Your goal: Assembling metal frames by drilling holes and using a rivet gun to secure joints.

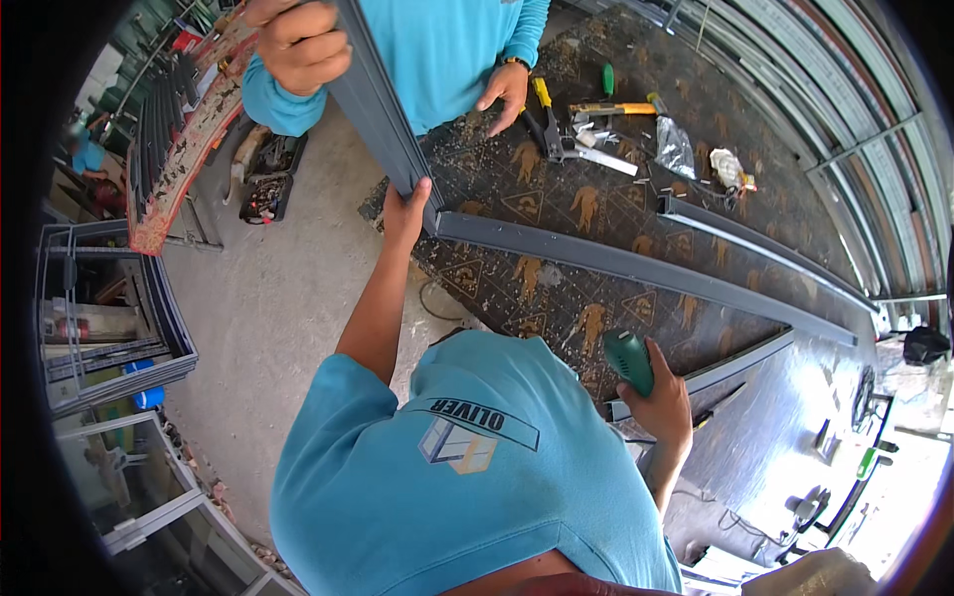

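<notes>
My left hand (405, 213) grips the lower end of a dark grey metal profile (373, 99) that stands tilted upward, its thumb against the side. This end meets a long dark grey profile (596, 256) lying across the table, forming a corner. In my right hand (664, 405) is a green power tool (629, 362) with a vented, rounded body; its working end cannot be made out. A co-worker across from me holds the upright profile high up with one hand (303, 50). The co-worker's other hand (505, 94) hangs over the table, with nothing visible in it.
On the patterned tabletop (477, 283) lie a hammer (611, 109), a yellow-handled tool (545, 119), a plastic bag (674, 147), metal shavings and another profile (765, 248). Racked profiles (874, 119) line the right. A toolbox (268, 189) sits on the floor; window frames (119, 318) stand left.
</notes>
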Tool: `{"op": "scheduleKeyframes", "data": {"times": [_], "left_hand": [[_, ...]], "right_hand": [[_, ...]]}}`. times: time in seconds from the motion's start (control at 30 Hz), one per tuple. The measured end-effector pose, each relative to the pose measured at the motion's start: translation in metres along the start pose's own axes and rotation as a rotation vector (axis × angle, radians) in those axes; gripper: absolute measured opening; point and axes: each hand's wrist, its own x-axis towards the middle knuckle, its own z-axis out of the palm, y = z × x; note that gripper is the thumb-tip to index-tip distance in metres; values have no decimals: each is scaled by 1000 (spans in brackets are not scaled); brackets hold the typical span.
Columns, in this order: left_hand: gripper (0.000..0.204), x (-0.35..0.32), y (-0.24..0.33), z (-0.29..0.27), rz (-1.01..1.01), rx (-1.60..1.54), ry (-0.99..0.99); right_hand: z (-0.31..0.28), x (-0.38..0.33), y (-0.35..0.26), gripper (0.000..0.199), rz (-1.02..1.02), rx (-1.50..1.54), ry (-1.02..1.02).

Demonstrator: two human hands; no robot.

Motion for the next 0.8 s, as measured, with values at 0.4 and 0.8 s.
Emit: {"op": "scheduleKeyframes", "data": {"times": [0.4, 0.8], "left_hand": [[88, -7, -13, 19, -131, -49, 295], [80, -3, -14, 21, -132, -175, 313]], "right_hand": [[-13, 9, -2, 76, 48, -55, 17], [-10, 11, -3, 76, 77, -32, 47]]}}
